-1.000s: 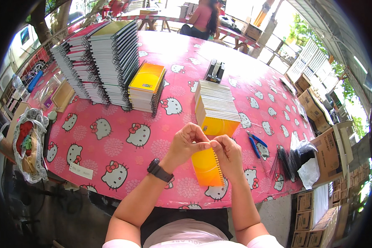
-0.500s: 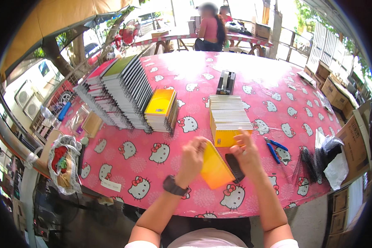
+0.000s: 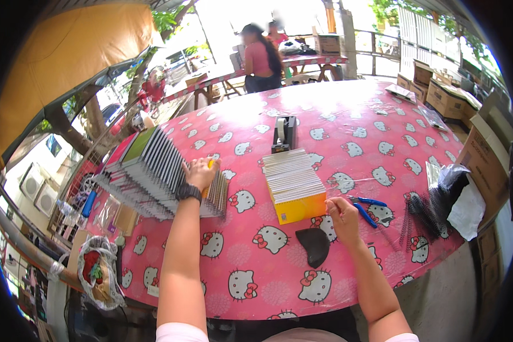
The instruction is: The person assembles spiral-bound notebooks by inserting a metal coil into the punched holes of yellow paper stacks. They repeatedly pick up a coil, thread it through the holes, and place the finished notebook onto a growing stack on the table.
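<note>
Left hand (image 3: 199,172) part-spread on short yellow notebook stack (image 3: 216,196); grip cannot be told. Right hand (image 3: 342,212) loosely curled, no hold made out. Tall coil-bound stacks (image 3: 154,171), left of left hand, judged finished; yellow pads (image 3: 296,185) ranked beside right hand, black coils (image 3: 422,214) judged unused to its right. Pink-patterned bench (image 3: 359,176) is shaded; co-worker (image 3: 262,60) seen beyond both hands.

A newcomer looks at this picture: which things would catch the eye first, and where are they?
Probably the bright pink tablecloth with white cat faces, spread across the middle of the view. Next come the tall notebook stacks at left, beside the shorter pile under the left hand, and the yellow-fronted row of booklets at centre. Blue-handled pliers lie just right of the right hand.
</note>
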